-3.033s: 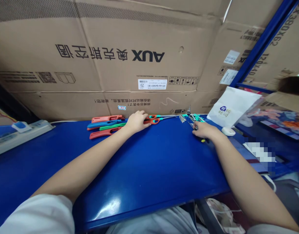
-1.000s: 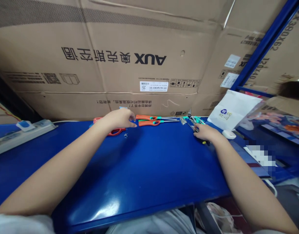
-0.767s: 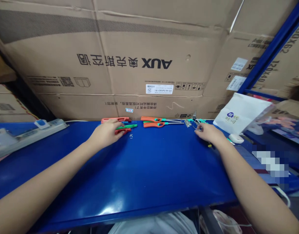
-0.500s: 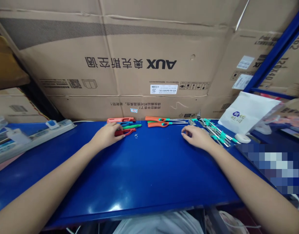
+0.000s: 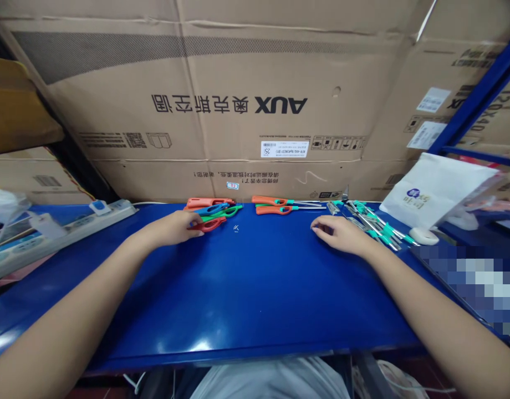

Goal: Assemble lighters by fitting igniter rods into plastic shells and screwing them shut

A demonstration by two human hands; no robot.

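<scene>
my left grip [image 5: 176,227] is closed on the red handle [image 5: 213,224], whose stack lies at the back of the counter [image 5: 246,288]; my right grip [image 5: 341,234] is loosely curled, nothing visible inside, beside teal-and-metal rods [image 5: 373,221].

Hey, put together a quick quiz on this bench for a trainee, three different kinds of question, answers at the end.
1. Which hand is nearer the handles?
2. True or false: the AUX print on the cardboard is upside down.
3. The front lighter, right of the handles, is mainly: a) yellow, b) orange, c) black.

Key: 1. The left hand. 2. True. 3. b.
</scene>
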